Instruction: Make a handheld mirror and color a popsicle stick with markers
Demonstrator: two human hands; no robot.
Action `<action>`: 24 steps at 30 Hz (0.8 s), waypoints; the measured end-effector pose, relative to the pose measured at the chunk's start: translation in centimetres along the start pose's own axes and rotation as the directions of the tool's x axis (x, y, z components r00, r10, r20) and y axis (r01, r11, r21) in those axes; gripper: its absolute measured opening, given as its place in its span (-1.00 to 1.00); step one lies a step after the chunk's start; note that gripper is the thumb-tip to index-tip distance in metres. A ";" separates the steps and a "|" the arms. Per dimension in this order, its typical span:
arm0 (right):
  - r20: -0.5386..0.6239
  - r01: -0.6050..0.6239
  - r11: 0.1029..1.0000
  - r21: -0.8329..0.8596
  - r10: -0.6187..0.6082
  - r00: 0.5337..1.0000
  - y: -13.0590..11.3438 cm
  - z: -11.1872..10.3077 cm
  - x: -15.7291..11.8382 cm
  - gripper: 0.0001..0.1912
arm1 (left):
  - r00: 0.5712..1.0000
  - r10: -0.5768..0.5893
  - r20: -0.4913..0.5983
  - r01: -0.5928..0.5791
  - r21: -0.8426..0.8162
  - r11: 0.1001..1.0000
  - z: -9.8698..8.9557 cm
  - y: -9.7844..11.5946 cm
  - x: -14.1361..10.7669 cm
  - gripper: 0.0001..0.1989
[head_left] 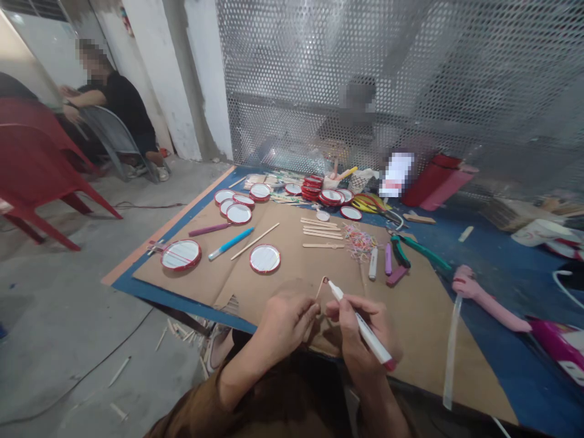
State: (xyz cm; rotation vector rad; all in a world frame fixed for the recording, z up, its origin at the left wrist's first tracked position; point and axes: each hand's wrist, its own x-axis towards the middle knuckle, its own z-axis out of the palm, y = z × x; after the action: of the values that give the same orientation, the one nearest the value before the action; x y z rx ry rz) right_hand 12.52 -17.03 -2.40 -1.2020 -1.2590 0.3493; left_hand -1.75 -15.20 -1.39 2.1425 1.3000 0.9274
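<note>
My left hand [289, 317] pinches a thin wooden stick [321, 288], held up over the cardboard [410, 322] near the table's front edge. Dark red colour shows at the stick's upper end. In my right hand [360, 347] is a white marker [371, 340] with a red back end, its tip at or very close to that coloured end. Beyond my hands lies a round white disc [265, 258] with a red rim. Several flat craft sticks [322, 233] lie in a row farther back, beside a pile of small coloured rubber bands [360, 241].
A banjo-like red-rimmed piece [181, 254], a blue pen [231, 244] and a thin rod [254, 241] lie left. Right are green-handled pliers [400, 250] and a pink glue gun [495, 307] with a clear glue stick. Stacked discs [312, 188] stand before a perforated metal screen [292, 73]. A person [121, 103] sits far left.
</note>
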 end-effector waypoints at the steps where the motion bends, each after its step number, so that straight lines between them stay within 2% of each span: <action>1: 0.001 0.000 1.000 0.006 0.000 1.000 0.0 0.0 0.0 -0.88 | 1.000 0.003 -0.001 -0.003 -0.001 1.000 0.0 0.0 0.0 -0.77; 15: 0.033 -0.010 0.998 0.066 0.008 0.999 0.2 0.0 -0.2 -0.91 | 1.000 0.003 0.007 -0.003 0.003 1.000 0.0 0.0 0.0 -0.78; 24: 0.025 -0.024 0.999 0.041 0.023 0.999 0.3 0.0 -0.1 -0.87 | 1.000 0.011 0.002 -0.011 0.015 1.000 0.0 0.0 0.0 -0.77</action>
State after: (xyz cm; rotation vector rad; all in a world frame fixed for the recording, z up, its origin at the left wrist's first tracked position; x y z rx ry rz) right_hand 12.63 -17.01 -2.68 -1.1812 -1.2542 0.4062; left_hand -1.73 -15.19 -1.41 2.1633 1.2999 0.9226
